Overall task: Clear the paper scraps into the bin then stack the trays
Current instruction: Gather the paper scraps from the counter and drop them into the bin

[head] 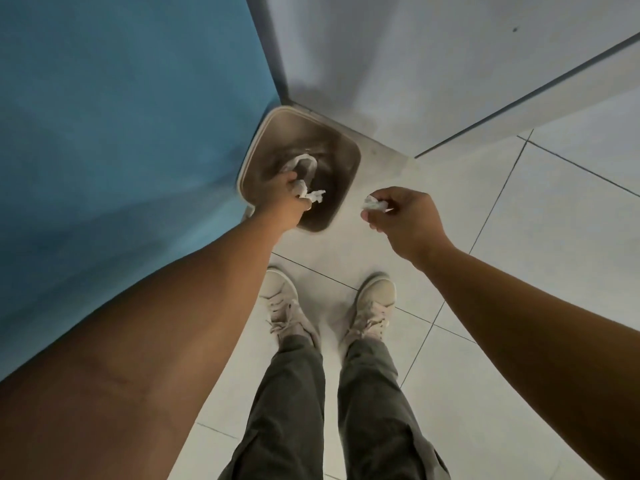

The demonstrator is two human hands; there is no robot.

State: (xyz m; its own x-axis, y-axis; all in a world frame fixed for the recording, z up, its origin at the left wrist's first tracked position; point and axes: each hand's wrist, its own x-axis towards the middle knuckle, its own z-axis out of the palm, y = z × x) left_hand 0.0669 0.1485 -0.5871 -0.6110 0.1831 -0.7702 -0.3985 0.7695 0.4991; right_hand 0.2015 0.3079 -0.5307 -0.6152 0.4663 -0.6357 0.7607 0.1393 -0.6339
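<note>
Gripping 1 crumpled scrap in curled fingers over the bin mouth, the left hand looks safe. Right hand pinches a 2nd scrap right of the rim, over floor tiles; let go there, it prob. lands outside.

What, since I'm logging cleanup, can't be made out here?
Head view:
The trays: outside the frame.
The bottom of the bin: dark, partly covered by the left hand and crumpled paper.
Inside the bin, a white strip: blurred; paper or liner, unclear.
In the right hand, the small scrap: mostly hidden by fingers.
</note>
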